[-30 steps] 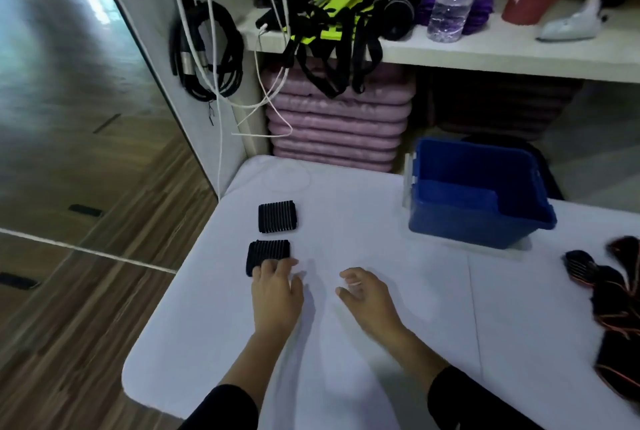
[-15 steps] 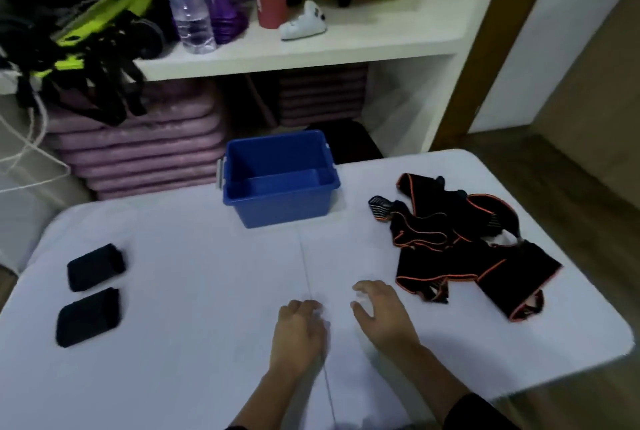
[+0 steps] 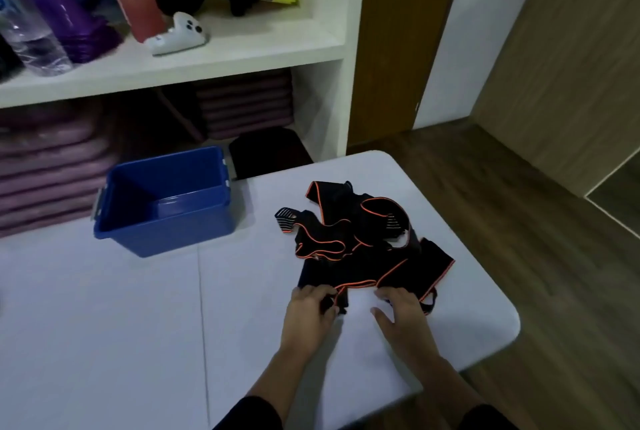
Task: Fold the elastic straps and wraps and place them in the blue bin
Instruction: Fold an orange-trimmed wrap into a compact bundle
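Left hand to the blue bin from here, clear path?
Probably yes. Only bare table lies between the left hand and the blue bin, and the bin's top is open. The hand is busy, though: its fingers curl on the edge of the black-and-orange wraps.

Glossy blue plastic bin (image 3: 166,232), matt black cloth wraps (image 3: 363,256) with orange trim, smooth white matt table (image 3: 104,308), wood-grain floor (image 3: 519,221), brown wooden door (image 3: 391,31), smooth white shelf (image 3: 207,57), clear plastic bottle (image 3: 27,38), glossy white plastic controller (image 3: 176,35), soft purple mats (image 3: 52,170).
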A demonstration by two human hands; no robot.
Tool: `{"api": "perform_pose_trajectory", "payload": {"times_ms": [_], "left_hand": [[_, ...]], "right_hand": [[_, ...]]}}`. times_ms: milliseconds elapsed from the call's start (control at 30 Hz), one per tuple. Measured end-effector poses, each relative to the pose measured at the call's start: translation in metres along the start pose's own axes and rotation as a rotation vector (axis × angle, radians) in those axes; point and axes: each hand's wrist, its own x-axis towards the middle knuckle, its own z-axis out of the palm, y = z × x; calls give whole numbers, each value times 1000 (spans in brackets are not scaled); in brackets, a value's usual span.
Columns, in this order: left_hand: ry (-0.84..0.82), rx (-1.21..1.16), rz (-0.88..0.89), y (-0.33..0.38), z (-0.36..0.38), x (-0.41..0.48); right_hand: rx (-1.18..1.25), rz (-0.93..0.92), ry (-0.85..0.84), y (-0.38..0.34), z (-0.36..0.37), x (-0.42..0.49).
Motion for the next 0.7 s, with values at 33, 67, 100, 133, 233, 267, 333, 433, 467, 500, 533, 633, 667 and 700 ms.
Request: {"api": "perform_pose_trajectory", "payload": {"times_ms": [33, 67, 100, 133, 233, 267, 333, 433, 467, 500, 533, 633, 667, 700], "left_hand": [[-9, 32, -8, 3, 6, 3], [-27, 61, -19, 5, 10, 5], [-47, 88, -29, 7, 15, 6], [-67, 111, -42, 8, 18, 6], [-78, 144, -83, 9, 26, 6], [-68, 152, -94, 9, 26, 6], [-51, 154, -105, 10, 26, 6], [-41, 93, -108, 10, 28, 8], [-41, 74, -115, 11, 29, 8], [-37, 55, -120, 11, 30, 8], [-32, 45, -124, 12, 31, 9], [-27, 64, -121, 11, 32, 10], [-31, 66, -119, 11, 32, 10], [-35, 56, -121, 11, 32, 10]], "right_hand": [[-23, -5, 1, 8, -3, 0], [-43, -9, 4, 16, -4, -1], [-57, -8, 11, 23, -6, -1], [-71, 0, 29, 28, -7, -1], [-90, 91, 120, 36, -14, -5], [-91, 134, 149, 40, -17, -6], [-81, 210, 195, 47, -21, -7], [-25, 291, 187, 61, -27, -2], [6, 300, 163, 65, -27, 1], [37, 296, 143, 67, -28, 4], [66, 289, 130, 68, -29, 6], [164, 283, 114, 65, -31, 11], [191, 286, 113, 64, -31, 13], [214, 293, 112, 63, -31, 14]]}}
